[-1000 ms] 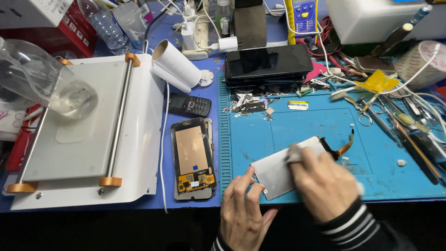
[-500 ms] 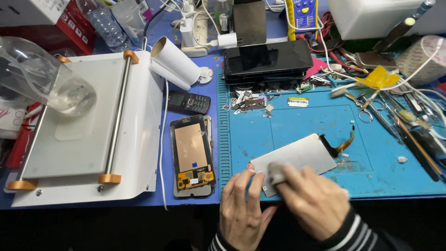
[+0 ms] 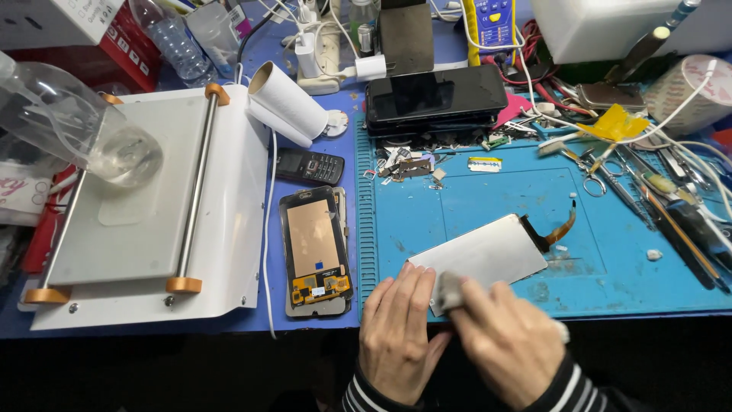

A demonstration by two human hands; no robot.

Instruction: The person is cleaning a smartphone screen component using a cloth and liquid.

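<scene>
Two hands at near edge of blue mat (image 3: 465,206). Your left hand (image 3: 398,336) lies flat, fingers pinning near corner of silver screen panel (image 3: 488,255) to mat. Your right hand (image 3: 512,343) pinches small grey cloth wad (image 3: 448,290) against same corner. Panel lies tilted on mat, orange flex cable (image 3: 563,225) at far end. Left of mat: opened phone (image 3: 316,252). Beyond mat's far edge: black phone (image 3: 435,95).

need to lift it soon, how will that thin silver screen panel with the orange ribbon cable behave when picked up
The thin silver screen panel looks flat and slim, so probably light, stiff, and breakable if bent. Its orange ribbon cable curls freely off one corner, likely floppy and easily snagged. On the smooth blue mat it may slide.
</scene>
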